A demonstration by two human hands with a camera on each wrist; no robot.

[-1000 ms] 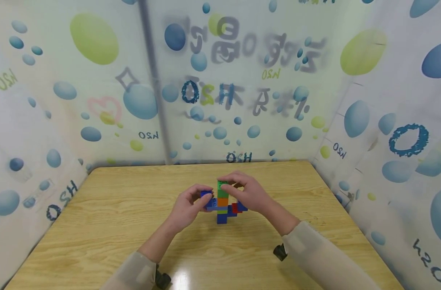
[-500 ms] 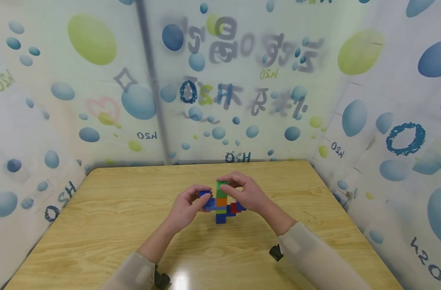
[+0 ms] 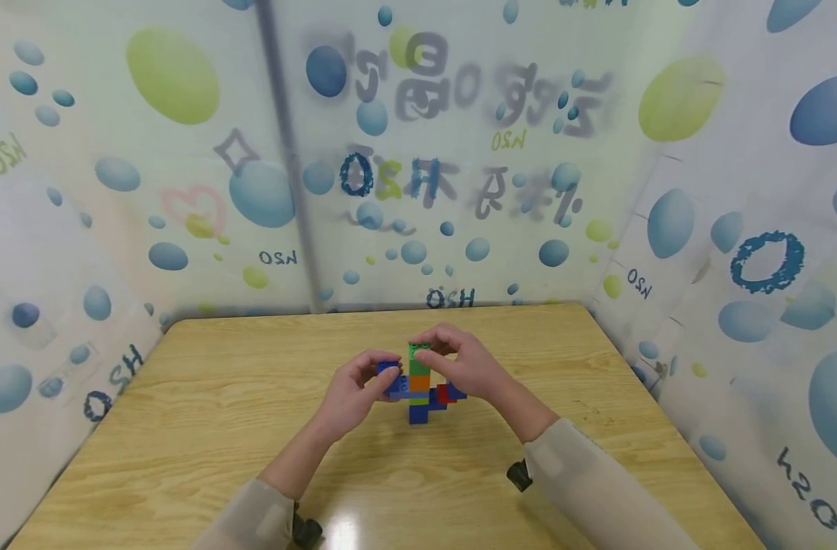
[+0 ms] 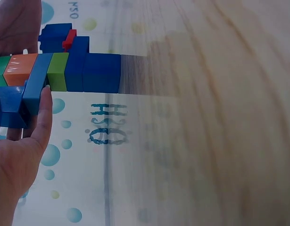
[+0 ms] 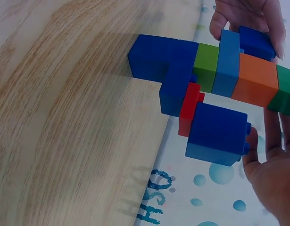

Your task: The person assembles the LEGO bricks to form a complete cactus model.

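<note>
A tower of toy building bricks stands upright on the table, with a blue brick (image 3: 418,415) at its foot, then lime, light blue and orange bricks (image 3: 420,383). At its top is a green brick (image 3: 419,360), pinched between thumb and fingers of my right hand (image 3: 468,367). My left hand (image 3: 350,395) holds the dark blue brick (image 4: 12,106) at the end of the light blue side arm (image 5: 228,60). On the other side, a lower arm carries a thin red brick (image 5: 188,113) and another blue brick (image 5: 216,134). The right hand partly hides that arm in the head view.
The wooden table (image 3: 219,412) reaches back to a patterned curtain (image 3: 418,229), which also hangs on both sides. A dark wrist camera (image 3: 307,531) sits at the left sleeve and another dark camera (image 3: 519,475) at the right.
Everything in the head view has drifted slightly left together. Both hands stay at the same places on the bricks.
</note>
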